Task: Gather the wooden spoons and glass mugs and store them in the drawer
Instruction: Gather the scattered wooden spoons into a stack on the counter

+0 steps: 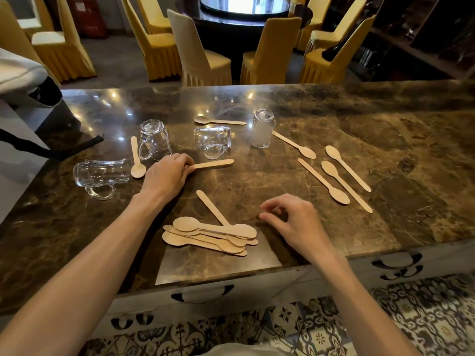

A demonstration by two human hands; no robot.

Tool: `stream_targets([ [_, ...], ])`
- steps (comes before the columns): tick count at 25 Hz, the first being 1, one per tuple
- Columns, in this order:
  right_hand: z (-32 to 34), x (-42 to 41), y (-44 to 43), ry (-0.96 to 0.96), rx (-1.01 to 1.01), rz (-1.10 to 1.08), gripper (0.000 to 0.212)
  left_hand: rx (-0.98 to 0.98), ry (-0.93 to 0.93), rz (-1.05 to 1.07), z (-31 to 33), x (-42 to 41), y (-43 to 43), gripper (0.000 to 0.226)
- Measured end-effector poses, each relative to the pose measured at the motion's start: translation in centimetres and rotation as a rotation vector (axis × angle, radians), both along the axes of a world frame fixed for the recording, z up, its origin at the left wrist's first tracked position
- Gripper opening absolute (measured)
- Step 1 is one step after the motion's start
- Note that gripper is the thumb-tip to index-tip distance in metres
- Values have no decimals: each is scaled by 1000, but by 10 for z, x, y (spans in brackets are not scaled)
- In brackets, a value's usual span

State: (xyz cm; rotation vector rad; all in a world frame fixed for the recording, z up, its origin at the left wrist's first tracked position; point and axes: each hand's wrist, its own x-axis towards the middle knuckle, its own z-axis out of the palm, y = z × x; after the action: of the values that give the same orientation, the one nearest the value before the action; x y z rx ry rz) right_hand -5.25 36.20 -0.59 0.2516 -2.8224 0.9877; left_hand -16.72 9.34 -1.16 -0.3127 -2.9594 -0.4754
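My left hand [167,176] grips the bowl end of a wooden spoon [214,164] that lies flat on the marble counter [334,227]. My right hand [293,222] hovers, fingers loosely curled and holding nothing, just right of a pile of several wooden spoons [209,235] near the front edge. Several more spoons [339,176] lie scattered at the right, one [218,121] at the back, one [136,160] at the left. Two glass mugs stand upside down [154,140] [262,128]. Two others lie on their sides [101,174] [212,140]. The drawer front [205,294] below the counter is closed.
A grey bag with a black strap [25,98] sits on the counter's left end. Yellow-covered chairs [200,55] and a round dark table [244,11] stand beyond the counter. Patterned tiles [334,330] cover the floor below.
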Motion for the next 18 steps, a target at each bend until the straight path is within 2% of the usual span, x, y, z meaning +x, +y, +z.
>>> stream_targets([
  [4, -5, -16, 51, 87, 34, -324, 23, 155, 14, -104, 20, 18, 1, 25],
  [7, -11, -21, 82, 71, 134, -524, 29, 239, 13, -218, 35, 43, 5, 24],
  [11, -19, -21, 97, 21, 193, -560, 31, 239, -40, -325, 37, 80, 9, 24],
  [18, -20, -24, 98, 31, 233, -532, 22, 77, -154, -354, 12, 104, 7, 31],
])
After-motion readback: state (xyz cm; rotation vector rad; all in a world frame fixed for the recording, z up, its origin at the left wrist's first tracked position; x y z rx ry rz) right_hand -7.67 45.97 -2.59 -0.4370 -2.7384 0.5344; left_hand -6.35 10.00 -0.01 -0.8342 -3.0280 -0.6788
